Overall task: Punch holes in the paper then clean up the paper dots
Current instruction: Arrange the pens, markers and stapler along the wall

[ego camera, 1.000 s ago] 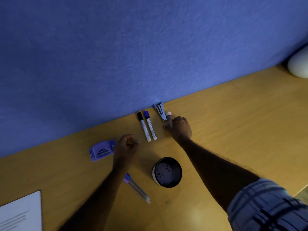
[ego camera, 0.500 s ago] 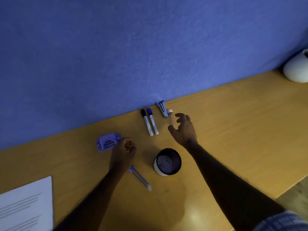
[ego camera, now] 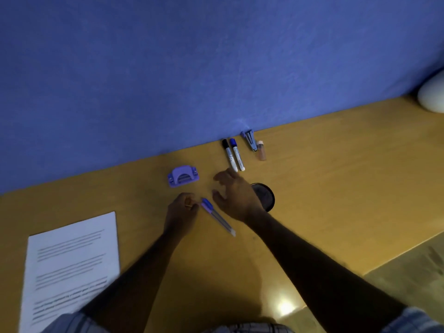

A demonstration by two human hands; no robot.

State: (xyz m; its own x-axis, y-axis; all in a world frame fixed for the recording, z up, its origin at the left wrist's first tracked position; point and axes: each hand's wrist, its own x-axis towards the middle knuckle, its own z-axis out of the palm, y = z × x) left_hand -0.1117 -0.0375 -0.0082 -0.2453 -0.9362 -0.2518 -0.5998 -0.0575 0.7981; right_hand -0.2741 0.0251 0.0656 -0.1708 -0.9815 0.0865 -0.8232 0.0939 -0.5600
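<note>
A purple hole punch [ego camera: 183, 179] sits on the wooden desk [ego camera: 324, 188] near the blue partition. A printed sheet of paper [ego camera: 72, 265] lies at the lower left. My left hand [ego camera: 181, 212] rests below the punch with its fingers curled in a loose fist, beside two pens [ego camera: 217, 216]. My right hand [ego camera: 236, 195] hovers open with fingers spread, right of the punch and above the pens, partly covering a round black container [ego camera: 265, 195]. No paper dots are visible.
Two markers [ego camera: 234, 155] lie side by side near the partition, with a staple remover [ego camera: 250, 140] and a small orange tube [ego camera: 261, 151] to their right. A white rounded object [ego camera: 432, 94] sits at the far right. The desk's front edge runs at the lower right.
My right hand has let go of the small tube near the partition and moved back and left over the black container. The left hand has stayed curled near the pens. The view shifted left.
</note>
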